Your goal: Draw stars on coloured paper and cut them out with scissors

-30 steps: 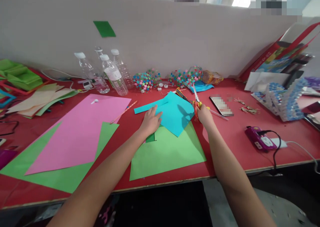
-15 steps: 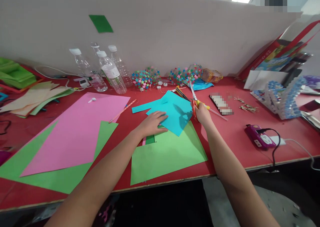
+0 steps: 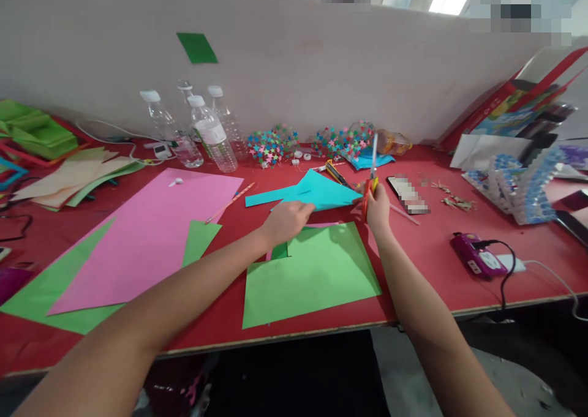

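My left hand [image 3: 287,222] is closed on the near edge of a blue sheet of paper [image 3: 324,189], its fingers bent at the edge. The sheet is tilted, its near edge lifted off the table. In my right hand [image 3: 379,209] is a pair of scissors [image 3: 366,200] with orange and yellow handles, blades pointing up and away. The right fingers are beside the sheet's right corner; whether they also grip it, I cannot tell. A light green sheet [image 3: 316,276] lies nearer to me, with a rectangular notch at its upper left. A blue strip [image 3: 266,196] lies left of the blue sheet.
Large pink paper [image 3: 138,239] lies over green paper at left. Plastic bottles [image 3: 214,138] stand by the white partition [image 3: 275,56]. Star-covered balls [image 3: 266,147], a utility knife [image 3: 336,173], a phone [image 3: 408,195] and a purple device [image 3: 478,255] are on the red table [image 3: 427,270].
The blue sheet has moved off the green sheet and tilted up. My left hand has closed on its edge. My right hand has shifted right, and the scissors point more upright.
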A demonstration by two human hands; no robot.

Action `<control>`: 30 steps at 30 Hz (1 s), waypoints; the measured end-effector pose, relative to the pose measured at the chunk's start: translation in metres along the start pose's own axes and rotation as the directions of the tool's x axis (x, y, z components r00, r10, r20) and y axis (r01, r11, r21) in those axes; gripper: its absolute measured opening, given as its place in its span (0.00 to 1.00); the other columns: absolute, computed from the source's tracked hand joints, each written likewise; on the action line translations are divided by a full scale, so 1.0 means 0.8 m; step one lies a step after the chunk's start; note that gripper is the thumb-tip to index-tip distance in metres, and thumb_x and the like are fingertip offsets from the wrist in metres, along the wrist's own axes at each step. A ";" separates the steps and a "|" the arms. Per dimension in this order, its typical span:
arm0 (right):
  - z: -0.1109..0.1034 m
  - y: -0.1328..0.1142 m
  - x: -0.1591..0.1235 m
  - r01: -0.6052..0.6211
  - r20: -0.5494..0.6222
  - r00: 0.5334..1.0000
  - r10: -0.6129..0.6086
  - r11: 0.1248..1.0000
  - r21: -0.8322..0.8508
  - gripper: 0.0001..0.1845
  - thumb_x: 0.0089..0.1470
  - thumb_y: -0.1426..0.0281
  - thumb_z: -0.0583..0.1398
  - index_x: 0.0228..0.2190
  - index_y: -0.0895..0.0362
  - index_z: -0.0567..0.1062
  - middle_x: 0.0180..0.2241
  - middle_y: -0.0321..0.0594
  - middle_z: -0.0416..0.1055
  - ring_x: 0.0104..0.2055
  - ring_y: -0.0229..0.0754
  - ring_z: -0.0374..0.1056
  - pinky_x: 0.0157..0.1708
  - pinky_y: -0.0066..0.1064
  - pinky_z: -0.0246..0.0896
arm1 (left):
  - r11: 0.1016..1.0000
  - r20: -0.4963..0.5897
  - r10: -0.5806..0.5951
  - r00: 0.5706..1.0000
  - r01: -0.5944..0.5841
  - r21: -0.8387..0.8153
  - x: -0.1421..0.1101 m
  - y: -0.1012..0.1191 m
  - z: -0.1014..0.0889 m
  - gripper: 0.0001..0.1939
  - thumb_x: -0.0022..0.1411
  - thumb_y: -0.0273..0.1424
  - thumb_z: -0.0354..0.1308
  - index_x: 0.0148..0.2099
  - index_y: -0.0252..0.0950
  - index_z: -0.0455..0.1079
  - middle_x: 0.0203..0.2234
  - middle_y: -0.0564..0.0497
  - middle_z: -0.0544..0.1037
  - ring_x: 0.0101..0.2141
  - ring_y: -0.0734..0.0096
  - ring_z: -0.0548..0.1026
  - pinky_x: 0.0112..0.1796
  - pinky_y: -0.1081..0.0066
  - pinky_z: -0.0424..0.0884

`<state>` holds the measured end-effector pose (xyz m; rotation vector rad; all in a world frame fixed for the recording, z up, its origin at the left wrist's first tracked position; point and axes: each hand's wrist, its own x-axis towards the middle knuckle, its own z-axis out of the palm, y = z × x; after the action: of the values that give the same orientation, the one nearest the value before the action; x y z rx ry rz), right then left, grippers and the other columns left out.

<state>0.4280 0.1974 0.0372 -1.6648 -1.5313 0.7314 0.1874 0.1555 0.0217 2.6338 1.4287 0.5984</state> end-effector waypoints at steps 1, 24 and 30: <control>0.000 -0.002 -0.002 0.032 -0.054 0.998 -0.027 0.995 0.093 0.21 0.62 0.52 0.42 0.46 0.53 0.60 0.45 0.45 0.74 0.37 0.41 0.75 0.30 0.29 0.67 | 0.999 -0.063 -0.046 0.997 0.044 -0.027 0.002 -0.002 -0.007 0.11 0.69 0.31 0.50 0.45 0.35 0.73 0.31 0.46 0.77 0.35 0.65 0.76 0.38 0.66 0.70; 0.029 -0.001 -0.008 0.254 -0.277 0.957 -0.085 0.703 0.665 0.14 0.53 0.57 0.58 0.35 0.54 0.66 0.44 0.42 0.74 0.32 0.39 0.75 0.20 0.26 0.69 | 0.874 -0.809 -0.127 0.574 0.450 0.182 -0.205 -0.050 -0.148 0.16 0.61 0.27 0.52 0.48 0.39 0.76 0.48 0.50 0.80 0.50 0.63 0.77 0.54 0.61 0.71; 0.038 0.000 -0.011 0.189 -0.191 0.978 -0.086 0.749 0.635 0.10 0.53 0.61 0.58 0.34 0.54 0.67 0.41 0.40 0.74 0.28 0.36 0.74 0.19 0.25 0.68 | 0.677 -0.465 -0.621 0.631 0.730 0.087 -0.301 -0.094 -0.110 0.15 0.56 0.30 0.48 0.37 0.51 0.73 0.46 0.66 0.79 0.49 0.54 0.76 0.53 0.47 0.71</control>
<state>0.4017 0.1933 0.0197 -1.0359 -1.0916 0.9057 -0.0227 -0.0100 0.0118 1.8735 2.6105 0.9075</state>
